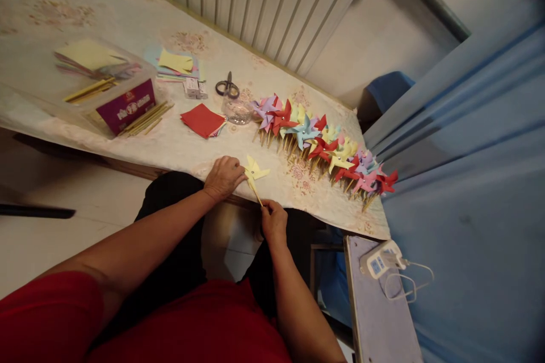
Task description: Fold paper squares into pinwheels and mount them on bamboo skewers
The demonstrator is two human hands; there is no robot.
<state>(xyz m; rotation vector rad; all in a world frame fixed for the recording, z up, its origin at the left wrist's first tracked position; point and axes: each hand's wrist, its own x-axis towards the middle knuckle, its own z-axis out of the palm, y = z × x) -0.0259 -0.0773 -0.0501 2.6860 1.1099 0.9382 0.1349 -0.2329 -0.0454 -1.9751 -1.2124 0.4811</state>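
Observation:
A yellow paper pinwheel on a thin wooden stick lies at the near edge of the table. My left hand pinches the pinwheel's paper head from the left. My right hand grips the lower end of the stick, just off the table's edge. A long row of finished pinwheels in purple, red, blue, yellow and pink lies on the table beyond, sticks pointing toward me.
A stack of red paper squares, scissors, a small clear dish, loose wooden sticks and a clear box with paper sit further left. A radiator stands behind. A power adapter lies on a stand at right.

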